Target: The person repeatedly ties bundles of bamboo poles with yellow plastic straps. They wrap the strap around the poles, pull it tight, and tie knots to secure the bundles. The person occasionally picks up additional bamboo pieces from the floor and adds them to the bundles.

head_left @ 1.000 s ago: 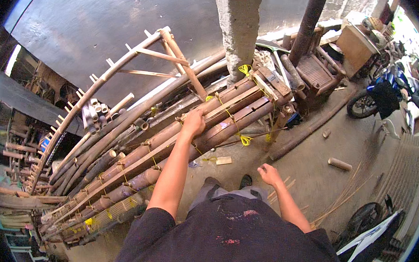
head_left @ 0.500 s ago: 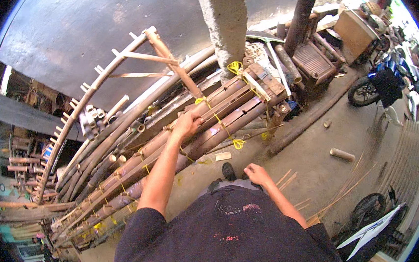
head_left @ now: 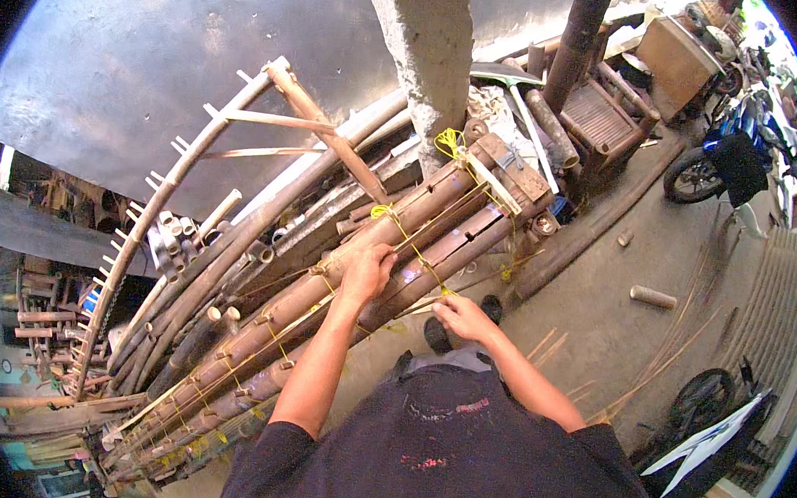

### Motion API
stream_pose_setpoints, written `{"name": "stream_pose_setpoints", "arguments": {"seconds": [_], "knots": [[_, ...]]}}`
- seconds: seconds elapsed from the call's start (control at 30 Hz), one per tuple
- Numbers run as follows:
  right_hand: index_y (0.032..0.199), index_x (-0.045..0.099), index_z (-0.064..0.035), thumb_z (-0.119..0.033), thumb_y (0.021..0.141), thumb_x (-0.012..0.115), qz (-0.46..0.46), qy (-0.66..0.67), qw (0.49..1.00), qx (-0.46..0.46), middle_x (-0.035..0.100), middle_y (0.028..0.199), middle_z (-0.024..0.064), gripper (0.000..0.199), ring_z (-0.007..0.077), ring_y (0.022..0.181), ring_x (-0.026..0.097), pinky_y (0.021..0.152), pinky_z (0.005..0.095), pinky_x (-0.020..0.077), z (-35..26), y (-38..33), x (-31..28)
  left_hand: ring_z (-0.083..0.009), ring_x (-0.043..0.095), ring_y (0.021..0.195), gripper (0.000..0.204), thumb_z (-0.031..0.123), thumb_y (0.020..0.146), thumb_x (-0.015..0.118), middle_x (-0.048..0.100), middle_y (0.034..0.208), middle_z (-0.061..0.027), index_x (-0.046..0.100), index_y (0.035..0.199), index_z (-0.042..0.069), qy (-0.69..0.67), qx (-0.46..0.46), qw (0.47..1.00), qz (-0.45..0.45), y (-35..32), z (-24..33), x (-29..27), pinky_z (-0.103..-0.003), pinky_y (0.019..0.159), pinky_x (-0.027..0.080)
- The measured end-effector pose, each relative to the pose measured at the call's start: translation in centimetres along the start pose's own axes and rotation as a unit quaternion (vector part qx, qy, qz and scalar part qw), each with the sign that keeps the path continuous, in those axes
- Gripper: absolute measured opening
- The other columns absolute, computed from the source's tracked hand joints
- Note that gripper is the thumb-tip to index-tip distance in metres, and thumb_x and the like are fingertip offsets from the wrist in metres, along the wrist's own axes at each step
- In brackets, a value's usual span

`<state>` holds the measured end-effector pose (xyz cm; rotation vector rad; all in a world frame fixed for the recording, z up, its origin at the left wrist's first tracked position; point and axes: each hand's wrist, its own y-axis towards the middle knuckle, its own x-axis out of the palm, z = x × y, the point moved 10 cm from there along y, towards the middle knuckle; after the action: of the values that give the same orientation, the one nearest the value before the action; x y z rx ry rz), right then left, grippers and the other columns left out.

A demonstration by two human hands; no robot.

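A bundle of long brown bamboo poles lies slanted from lower left to upper right, tied with yellow cord. My left hand rests on top of a pole, fingers curled over it where the cord crosses. My right hand is lower, close to the side of the bundle, and seems to pinch a yellow strand. A knot of yellow cord sits near the poles' upper ends.
A concrete pillar rises behind the bundle. A curved bamboo frame leans on a grey wall. A wooden chair and motorbikes stand at the right. A short bamboo piece lies on the concrete floor.
My right hand has come up from beside my body to the side of the bundle. My left hand has slid slightly down the pole. The view has shifted closer.
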<state>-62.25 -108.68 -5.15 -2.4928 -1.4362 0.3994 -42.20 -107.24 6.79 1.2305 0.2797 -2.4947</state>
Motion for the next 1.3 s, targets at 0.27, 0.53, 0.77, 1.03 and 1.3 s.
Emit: {"name": "stream_pose_setpoints", "arguments": {"seconds": [0.27, 0.53, 0.77, 1.03, 1.3], "knots": [[0.093, 0.060, -0.0103, -0.031, 0.100, 0.049, 0.208, 0.608, 0.760, 0.096, 0.058, 0.082, 0.0001, 0.025, 0.0124, 0.081, 0.055, 0.074, 0.0304, 0.0474, -3.6, 2.5, -1.8, -0.0413, 0.065, 0.085, 0.025, 0.023, 0.086, 0.063, 0.069, 0.091, -0.0209, 0.061, 0.105, 0.007, 0.056, -0.087, 0.995, 0.010, 1.1, 1.6, 2.7, -0.050, 0.076, 0.051], [0.093, 0.055, -0.0079, -0.030, 0.100, 0.049, -0.090, 0.236, 0.934, -0.255, 0.051, 0.071, -0.0014, 0.023, 0.0114, 0.054, 0.046, 0.052, 0.0261, 0.0410, -27.3, 2.2, 0.2, -0.0418, 0.063, 0.067, 0.026, 0.032, 0.088, 0.059, 0.066, 0.074, -0.0184, 0.053, 0.093, 0.007, -0.035, -0.013, 0.997, 0.073, 1.0, 0.2, 3.5, -0.053, 0.058, 0.048], [0.087, 0.052, -0.0096, -0.037, 0.099, 0.046, 0.202, 0.648, 0.687, 0.259, 0.056, 0.081, 0.0045, 0.031, 0.0188, 0.080, 0.055, 0.074, 0.0345, 0.0469, -1.4, 1.3, 0.8, -0.0444, 0.064, 0.071, 0.020, 0.024, 0.088, 0.062, 0.066, 0.075, -0.0222, 0.054, 0.090, 0.006, 0.095, -0.048, 0.993, 0.047, 1.6, 2.3, 2.6, -0.055, 0.063, 0.050], [0.095, 0.063, -0.0021, -0.024, 0.094, 0.052, -0.036, -0.098, 0.841, -0.530, 0.063, 0.095, 0.0165, 0.024, 0.0317, 0.095, 0.060, 0.088, 0.0417, 0.0457, -32.7, -0.1, 2.4, -0.0402, 0.064, 0.089, 0.025, 0.031, 0.092, 0.057, 0.067, 0.094, -0.0224, 0.060, 0.102, 0.008, 0.035, 0.007, 0.994, 0.107, 0.7, -0.4, 3.7, -0.051, 0.077, 0.049], [0.111, 0.071, -0.0116, -0.058, 0.089, 0.052, 0.131, -0.566, 0.808, -0.100, 0.068, 0.110, 0.0125, 0.055, 0.0266, 0.110, 0.060, 0.094, 0.0604, 0.0325, -17.9, 19.6, -1.8, -0.0462, 0.061, 0.088, 0.030, 0.027, 0.097, 0.049, 0.063, 0.087, -0.0285, 0.064, 0.104, 0.001, -0.030, -0.028, 0.998, -0.043, 2.2, 1.9, 2.7, -0.055, 0.078, 0.047]]}}
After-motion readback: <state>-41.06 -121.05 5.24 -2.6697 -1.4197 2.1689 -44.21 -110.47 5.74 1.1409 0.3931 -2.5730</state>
